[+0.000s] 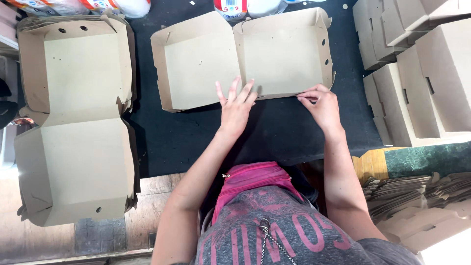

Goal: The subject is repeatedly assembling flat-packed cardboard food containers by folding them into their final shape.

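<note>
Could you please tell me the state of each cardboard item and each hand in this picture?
Clamshell box: open, flat on cloth.
Left hand: fingers spread, pressing box.
Right hand: pinching box's near edge.
Box stack: open, nested.
Closed boxes: folded shut, stacked.
Flat blanks: unfolded, piled.

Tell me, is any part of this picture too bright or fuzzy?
Head view: the bottom right corner is washed out white by glare, and the left edge is pale too. The open box and both hands, left and right, look sharp, with soft shadows on the dark cloth. The folded boxes bend a little toward the edge.
</note>
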